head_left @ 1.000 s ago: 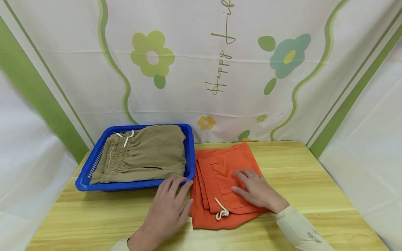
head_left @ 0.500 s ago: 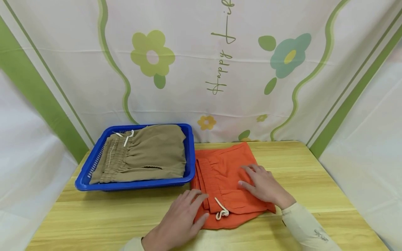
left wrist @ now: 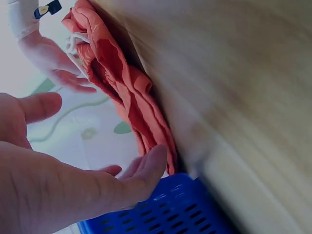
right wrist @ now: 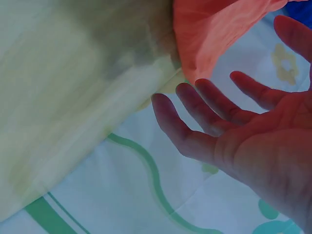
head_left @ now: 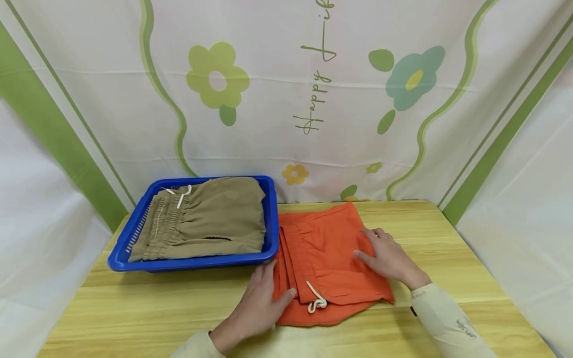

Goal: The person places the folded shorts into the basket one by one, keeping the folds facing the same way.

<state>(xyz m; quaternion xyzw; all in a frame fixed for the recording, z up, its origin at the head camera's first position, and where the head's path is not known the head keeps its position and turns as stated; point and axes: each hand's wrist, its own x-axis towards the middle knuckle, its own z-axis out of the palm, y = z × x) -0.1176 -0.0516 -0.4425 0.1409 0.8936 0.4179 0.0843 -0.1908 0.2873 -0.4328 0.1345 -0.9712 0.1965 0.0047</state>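
Observation:
Folded orange drawstring pants [head_left: 336, 251] lie on the wooden table, with the gathered waistband to the left and a knotted white cord at the near side. At their left edge is my left hand [head_left: 256, 304], thumb apart from the fingers, fingertips close to the basket's corner. In the left wrist view this hand [left wrist: 78, 187] is beside the layered folds of the pants [left wrist: 127, 92]. My right hand [head_left: 390, 254] is at the right edge, fingertips over the cloth. Its fingers are loosely bent in the right wrist view, near an orange corner [right wrist: 200, 36].
A blue plastic basket [head_left: 197, 263] stands left of the orange pants, right up against them. Folded khaki drawstring pants [head_left: 224, 214] lie inside it. Behind the wooden table [head_left: 447, 278] hangs a white curtain [head_left: 268, 129] printed with flowers.
My left hand has moved from the basket's near corner over to the left edge of the orange pants. My right hand has slid right across the cloth to its right edge.

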